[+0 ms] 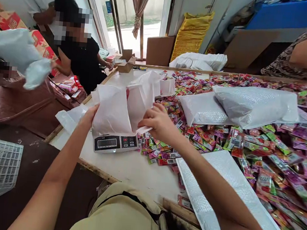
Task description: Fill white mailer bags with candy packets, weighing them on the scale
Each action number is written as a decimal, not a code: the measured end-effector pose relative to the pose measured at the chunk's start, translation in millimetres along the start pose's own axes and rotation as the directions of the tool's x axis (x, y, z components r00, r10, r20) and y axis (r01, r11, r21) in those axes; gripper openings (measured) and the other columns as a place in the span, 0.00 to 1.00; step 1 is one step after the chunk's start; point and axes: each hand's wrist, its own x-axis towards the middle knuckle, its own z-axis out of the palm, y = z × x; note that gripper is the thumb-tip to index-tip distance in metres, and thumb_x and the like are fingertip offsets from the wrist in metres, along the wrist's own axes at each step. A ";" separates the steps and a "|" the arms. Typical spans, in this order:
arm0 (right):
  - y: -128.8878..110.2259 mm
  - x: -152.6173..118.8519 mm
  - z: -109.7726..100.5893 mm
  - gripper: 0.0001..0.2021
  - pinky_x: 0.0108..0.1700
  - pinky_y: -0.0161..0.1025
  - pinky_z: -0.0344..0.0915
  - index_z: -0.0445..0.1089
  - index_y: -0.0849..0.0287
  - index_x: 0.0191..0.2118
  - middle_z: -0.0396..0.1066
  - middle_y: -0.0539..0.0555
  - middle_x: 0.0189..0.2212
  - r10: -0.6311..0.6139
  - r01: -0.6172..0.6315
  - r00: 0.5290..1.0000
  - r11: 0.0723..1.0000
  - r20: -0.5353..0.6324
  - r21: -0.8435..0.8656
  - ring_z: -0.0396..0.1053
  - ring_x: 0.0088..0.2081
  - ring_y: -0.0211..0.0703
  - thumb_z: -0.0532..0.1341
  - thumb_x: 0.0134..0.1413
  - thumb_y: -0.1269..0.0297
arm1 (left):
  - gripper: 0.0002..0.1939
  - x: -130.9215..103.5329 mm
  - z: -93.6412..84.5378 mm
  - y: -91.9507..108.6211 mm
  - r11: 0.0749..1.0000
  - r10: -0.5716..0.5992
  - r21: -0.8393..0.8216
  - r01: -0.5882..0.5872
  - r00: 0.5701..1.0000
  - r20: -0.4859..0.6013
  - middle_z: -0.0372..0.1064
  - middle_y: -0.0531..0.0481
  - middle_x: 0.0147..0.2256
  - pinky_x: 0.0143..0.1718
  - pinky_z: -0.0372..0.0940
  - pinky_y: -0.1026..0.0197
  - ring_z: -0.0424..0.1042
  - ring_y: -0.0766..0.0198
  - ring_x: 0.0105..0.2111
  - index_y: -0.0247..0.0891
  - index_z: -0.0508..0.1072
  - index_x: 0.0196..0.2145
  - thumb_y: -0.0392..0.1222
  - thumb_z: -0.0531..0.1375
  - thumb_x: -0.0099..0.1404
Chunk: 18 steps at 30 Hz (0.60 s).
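A white packing bag [113, 108] stands over a digital scale [116, 144] near the table's left edge. My left hand [89, 114] holds the bag's left side, its fingers mostly hidden behind it. At the lower right, my right hand [158, 122] pinches a white edge of the bag, with several fingers curled. The scale's platform is covered by the bag; only its display and buttons show. What the bag contains is hidden. Small colourful snack packets [202, 139] lie in a wide heap right of the scale.
Two filled white bubble mailers [256, 104] rest on the packets; a flat bubble mailer [212, 181] lies under my right arm. A white plastic basket [2, 162] is at the lower left. Beyond the table stand a co-worker in black [80, 58] and an open carton [125, 65].
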 end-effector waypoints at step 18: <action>15.1 -106.1 125.5 0.18 0.59 0.55 0.58 0.78 0.51 0.42 0.75 0.54 0.41 0.470 -0.447 0.873 0.878 -0.133 0.169 0.68 0.46 0.49 0.56 0.54 0.78 | 0.19 -59.0 0.0 -23.8 0.726 0.603 0.591 -0.351 0.737 -0.304 0.73 0.44 0.49 0.56 0.62 0.54 0.72 0.58 0.50 0.37 0.71 0.51 0.41 0.63 0.63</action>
